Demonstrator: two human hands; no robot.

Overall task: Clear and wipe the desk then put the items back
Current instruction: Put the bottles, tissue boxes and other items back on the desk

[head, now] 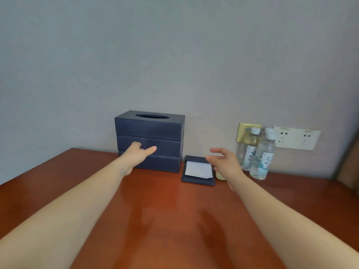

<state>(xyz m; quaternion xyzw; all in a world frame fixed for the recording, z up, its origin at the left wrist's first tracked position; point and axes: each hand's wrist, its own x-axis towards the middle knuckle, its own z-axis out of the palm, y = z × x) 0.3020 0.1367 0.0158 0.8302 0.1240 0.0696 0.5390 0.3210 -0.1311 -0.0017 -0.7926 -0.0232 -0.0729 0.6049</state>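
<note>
Left hand, thumb splayed, is at the front of the tissue box at the back of the desk. Right hand, fingers apart and empty, hovers right of the box. A wide swing could topple the water bottles farther right.

A: What stood behind it all?
B: A plain grey-blue wall, evenly lit, across the whole far side.
A: And the furniture?
B: A glossy red-brown desk with a soft sheen down its middle. Its far edge met the wall.
A: Anything on the wall?
B: Low at the far right, a white socket plate, with a gold plate left of it. A brown panel showed at the right edge.
</note>
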